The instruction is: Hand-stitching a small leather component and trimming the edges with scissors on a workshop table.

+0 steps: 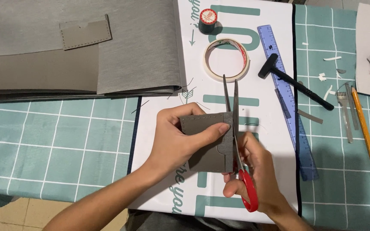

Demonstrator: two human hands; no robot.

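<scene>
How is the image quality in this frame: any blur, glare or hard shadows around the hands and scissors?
Head view: evenly lit and sharp; the left hand, grey piece and scissors in the right hand show no motion blur. Soft shadows fall beside the hammer and tape roll; no strong glare on the white mat; the grid lines bow slightly toward the edges.
</scene>
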